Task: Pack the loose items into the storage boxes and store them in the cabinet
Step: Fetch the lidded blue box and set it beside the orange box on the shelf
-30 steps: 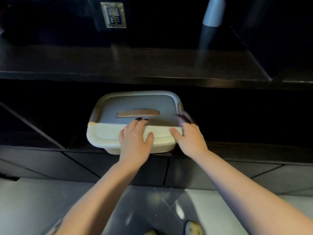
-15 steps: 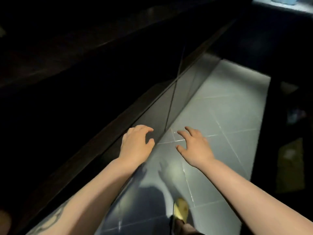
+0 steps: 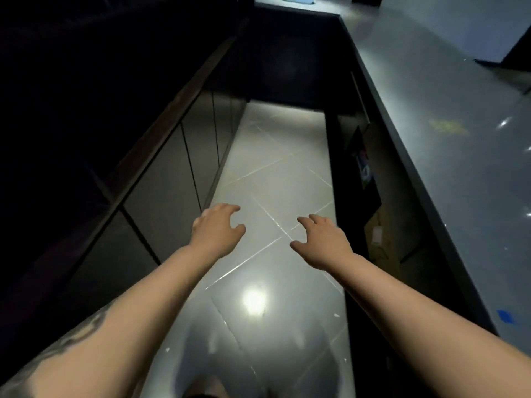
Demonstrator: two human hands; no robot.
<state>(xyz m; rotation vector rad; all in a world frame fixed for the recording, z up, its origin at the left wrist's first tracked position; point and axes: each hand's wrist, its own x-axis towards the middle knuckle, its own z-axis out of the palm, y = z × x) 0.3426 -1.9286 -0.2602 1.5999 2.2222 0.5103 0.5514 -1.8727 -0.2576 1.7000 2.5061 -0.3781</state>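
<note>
My left hand (image 3: pixel 217 229) and my right hand (image 3: pixel 323 242) are both held out over the grey tiled floor (image 3: pixel 275 179), palms down, fingers spread and curled, holding nothing. The dark cabinet (image 3: pixel 149 168) runs along the left side, and my left hand hangs just to the right of its closed lower doors. No storage box is in view. The cabinet's upper shelf area is too dark to see into.
A grey countertop (image 3: pixel 448 139) with a dark edge runs along the right. Under it sit a cardboard box (image 3: pixel 382 239) and a dark item with a coloured label (image 3: pixel 363 165). A piece of blue tape (image 3: pixel 505 315) lies on the counter. The aisle between is narrow.
My hands let go of the white storage box on the cabinet shelf and pulled back. My view swung right, away from the cabinet, down the aisle toward the counter.
</note>
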